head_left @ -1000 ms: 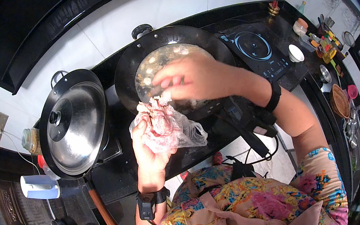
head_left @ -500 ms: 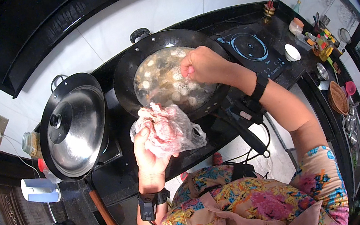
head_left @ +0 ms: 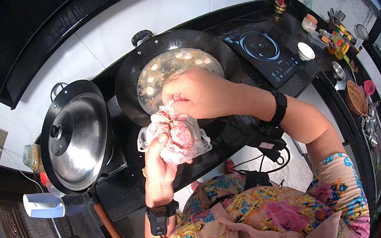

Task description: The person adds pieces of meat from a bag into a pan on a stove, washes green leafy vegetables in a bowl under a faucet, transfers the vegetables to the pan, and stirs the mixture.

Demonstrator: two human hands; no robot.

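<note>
My left hand (head_left: 159, 167) grips a clear plastic bag of pale pink raw meat (head_left: 181, 138), held up just in front of the wok. Over the bag's top, my right hand (head_left: 196, 91) has its fingers closed in a pinch on a bit of the meat. Behind both hands stands a large black wok (head_left: 122, 92) on the left-hand stove. Cloudy broth (head_left: 158, 72) fills it, with pale round pieces floating in it. My right hand hides the near part of the broth.
Left of the wok, a second pan with a steel lid (head_left: 80, 138) has its brown handle (head_left: 110, 226) toward me. A blue-white pitcher (head_left: 44, 205) is beside it. To the right lie an induction cooktop (head_left: 264, 54) and a white bowl (head_left: 305, 51). A wicker basket (head_left: 356, 98) stands farther right.
My right hand has come back from over the broth to the top of the bag, and its fingers now touch the meat. My left hand still holds the bag in nearly the same place.
</note>
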